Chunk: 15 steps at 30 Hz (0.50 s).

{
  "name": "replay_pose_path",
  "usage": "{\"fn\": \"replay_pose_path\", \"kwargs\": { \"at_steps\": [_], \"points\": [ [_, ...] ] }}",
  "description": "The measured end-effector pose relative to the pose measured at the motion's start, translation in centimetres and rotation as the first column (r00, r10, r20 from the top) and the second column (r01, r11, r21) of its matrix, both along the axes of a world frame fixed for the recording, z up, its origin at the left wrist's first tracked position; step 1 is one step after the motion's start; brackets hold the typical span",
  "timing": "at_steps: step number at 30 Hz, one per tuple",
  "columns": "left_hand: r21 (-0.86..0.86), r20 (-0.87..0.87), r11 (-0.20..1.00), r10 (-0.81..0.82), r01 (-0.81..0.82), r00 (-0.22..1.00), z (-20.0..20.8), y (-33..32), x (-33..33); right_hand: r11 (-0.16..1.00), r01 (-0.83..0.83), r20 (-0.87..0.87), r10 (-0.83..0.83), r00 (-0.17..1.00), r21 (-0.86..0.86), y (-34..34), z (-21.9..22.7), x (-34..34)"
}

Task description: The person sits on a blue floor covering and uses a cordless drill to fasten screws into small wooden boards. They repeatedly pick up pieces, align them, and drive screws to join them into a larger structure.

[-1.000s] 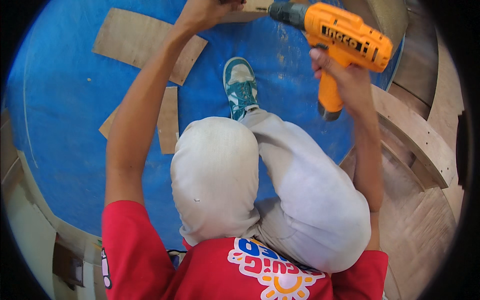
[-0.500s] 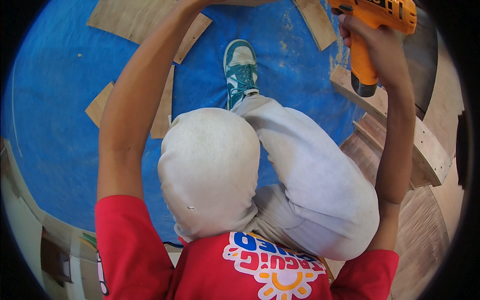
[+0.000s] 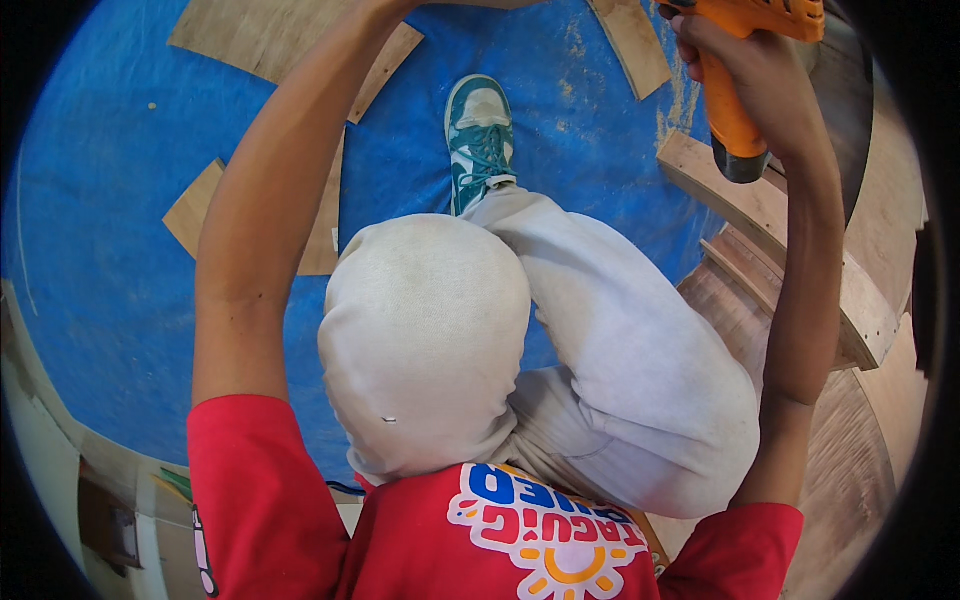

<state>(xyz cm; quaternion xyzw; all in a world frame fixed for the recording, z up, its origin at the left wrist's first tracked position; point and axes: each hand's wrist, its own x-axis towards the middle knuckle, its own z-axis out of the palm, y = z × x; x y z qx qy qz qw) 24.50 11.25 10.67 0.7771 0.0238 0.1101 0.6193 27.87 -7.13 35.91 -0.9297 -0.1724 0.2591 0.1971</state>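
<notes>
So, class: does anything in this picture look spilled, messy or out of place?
Yes. Pale sawdust is scattered over the blue sheet near the orange drill in the right hand, and plywood offcuts lie loose at odd angles around the shoe.

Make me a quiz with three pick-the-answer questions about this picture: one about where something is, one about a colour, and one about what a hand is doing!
1. Where is the green and white sneaker?
A. On the blue tarp
B. On the curved wooden frame
C. In the air

2. What colour is the cordless drill?
A. Blue
B. Orange
C. Grey

3. What is the right hand doing?
A. Lying flat on a knee
B. Hanging free
C. Gripping the drill's handle

Answers:
1. A, the sole rests on the blue tarp between the plywood pieces.
2. B, its body and handle are orange, with a dark base.
3. C, its fingers wrap the handle at the upper right.
</notes>
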Motion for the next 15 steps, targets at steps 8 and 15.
{"fn": "replay_pose_path", "kwargs": {
  "at_steps": [8,15],
  "points": [
    [-0.065,-0.027,0.995,-0.080,0.078,0.996,0.1,0.6,0.0,0.971,-0.216,-0.091,0.207,0.974,-0.103,1.9,2.5,0.1],
    [-0.106,-0.054,0.965,-0.248,0.242,0.967,-0.5,1.8,1.3,0.923,-0.321,0.038,0.336,0.941,-0.211,2.6,2.3,0.4]
  ]
}}
